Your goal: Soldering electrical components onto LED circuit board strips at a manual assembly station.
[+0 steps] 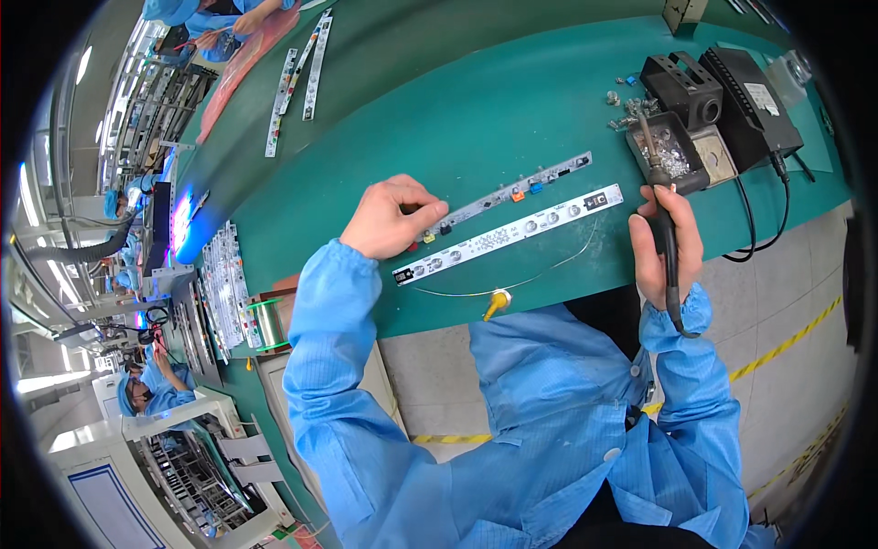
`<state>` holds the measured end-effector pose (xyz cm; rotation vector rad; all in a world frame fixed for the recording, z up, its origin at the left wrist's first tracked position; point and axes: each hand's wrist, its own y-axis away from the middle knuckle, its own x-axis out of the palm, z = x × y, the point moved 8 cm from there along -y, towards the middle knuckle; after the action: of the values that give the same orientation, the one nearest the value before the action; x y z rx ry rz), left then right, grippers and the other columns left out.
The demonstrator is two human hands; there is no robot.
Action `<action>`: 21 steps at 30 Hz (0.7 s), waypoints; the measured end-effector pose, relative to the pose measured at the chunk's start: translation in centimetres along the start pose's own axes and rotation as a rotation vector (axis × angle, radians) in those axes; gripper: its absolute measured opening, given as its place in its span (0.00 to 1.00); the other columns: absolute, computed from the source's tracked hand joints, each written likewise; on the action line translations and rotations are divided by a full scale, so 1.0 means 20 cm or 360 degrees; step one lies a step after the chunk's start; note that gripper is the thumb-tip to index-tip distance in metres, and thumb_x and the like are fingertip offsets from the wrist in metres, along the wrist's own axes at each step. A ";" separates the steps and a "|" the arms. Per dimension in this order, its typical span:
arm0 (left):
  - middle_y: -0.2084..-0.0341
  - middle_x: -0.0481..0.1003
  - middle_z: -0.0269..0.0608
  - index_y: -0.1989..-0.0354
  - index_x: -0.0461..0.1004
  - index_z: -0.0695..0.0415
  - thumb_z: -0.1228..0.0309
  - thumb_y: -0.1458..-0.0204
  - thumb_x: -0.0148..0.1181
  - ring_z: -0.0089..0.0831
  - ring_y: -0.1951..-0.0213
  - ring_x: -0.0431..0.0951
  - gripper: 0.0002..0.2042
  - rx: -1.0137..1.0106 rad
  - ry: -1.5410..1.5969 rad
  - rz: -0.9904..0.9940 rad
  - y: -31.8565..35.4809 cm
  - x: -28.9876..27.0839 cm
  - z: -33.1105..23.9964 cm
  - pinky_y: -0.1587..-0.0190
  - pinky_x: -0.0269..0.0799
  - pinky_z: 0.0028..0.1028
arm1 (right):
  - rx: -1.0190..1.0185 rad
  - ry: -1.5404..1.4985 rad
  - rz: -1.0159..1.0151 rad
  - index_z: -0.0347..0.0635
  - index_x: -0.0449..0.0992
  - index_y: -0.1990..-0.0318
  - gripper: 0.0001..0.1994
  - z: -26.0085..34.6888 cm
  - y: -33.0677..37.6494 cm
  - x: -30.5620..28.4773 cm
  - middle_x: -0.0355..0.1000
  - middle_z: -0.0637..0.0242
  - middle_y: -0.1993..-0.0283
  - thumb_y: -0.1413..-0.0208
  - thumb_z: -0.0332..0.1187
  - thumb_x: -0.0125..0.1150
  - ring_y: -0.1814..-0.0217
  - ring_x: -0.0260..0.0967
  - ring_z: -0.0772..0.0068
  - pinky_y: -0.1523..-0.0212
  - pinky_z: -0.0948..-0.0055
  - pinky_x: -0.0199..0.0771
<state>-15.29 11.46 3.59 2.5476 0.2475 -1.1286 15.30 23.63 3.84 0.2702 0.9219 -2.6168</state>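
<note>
My left hand [395, 218] is closed, with thumb and fingertips at the left end of a narrow LED circuit board strip [485, 203] that carries small red, yellow, orange and blue connectors. Just nearer to me lies a second strip [512, 235], white, with a row of round lenses. My right hand [669, 240] grips a soldering iron [671, 274] by its dark handle. The iron points away from me, its tip over a small dark tray [692, 176] of metal bits. Thin solder wire with a yellow end piece [497, 304] curves along the mat's front edge.
A black soldering station [748, 105] and an iron holder [681, 87] stand at the right back, cables trailing. More strips [300, 82] lie at the back left, and stacked strips [224, 284] beside a solder spool [269, 325] at left. Co-workers [215, 23] sit beyond.
</note>
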 end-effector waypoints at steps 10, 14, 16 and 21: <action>0.72 0.71 0.44 0.69 0.74 0.59 0.69 0.58 0.64 0.41 0.67 0.75 0.09 0.0685 -0.0647 -0.0277 0.12 0.29 -0.48 0.67 0.73 0.37 | 0.0009 0.0039 0.0045 0.33 0.67 0.46 0.21 0.00 -0.02 0.02 0.72 0.54 0.54 0.50 0.20 0.59 0.60 0.68 0.72 0.55 0.72 0.70; 0.72 0.70 0.46 0.71 0.71 0.61 0.70 0.56 0.63 0.42 0.69 0.76 0.09 0.0640 -0.0806 -0.0178 0.14 0.24 -0.48 0.68 0.72 0.38 | 0.0122 -0.0046 -0.0062 0.33 0.67 0.45 0.18 -0.03 0.02 0.03 0.72 0.53 0.52 0.44 0.23 0.55 0.59 0.68 0.72 0.55 0.74 0.70; 0.72 0.69 0.46 0.70 0.71 0.61 0.70 0.54 0.61 0.43 0.70 0.75 0.08 0.0569 -0.0756 -0.0396 0.24 0.02 -0.50 0.68 0.72 0.39 | 0.0169 -0.0139 -0.0099 0.33 0.66 0.45 0.16 -0.06 0.06 0.04 0.72 0.52 0.52 0.41 0.25 0.50 0.57 0.69 0.70 0.51 0.72 0.69; 0.68 0.73 0.47 0.65 0.73 0.61 0.75 0.55 0.61 0.38 0.68 0.77 0.09 0.0663 0.0159 -0.0939 0.39 -0.36 -0.50 0.65 0.74 0.30 | 0.0193 -0.0140 -0.0132 0.31 0.60 0.41 0.18 -0.10 0.07 -0.07 0.70 0.50 0.48 0.34 0.31 0.41 0.52 0.68 0.68 0.46 0.66 0.67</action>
<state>-11.05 7.84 17.12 3.0022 0.9260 -1.3662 17.27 24.35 1.94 0.1486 0.7621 -2.7414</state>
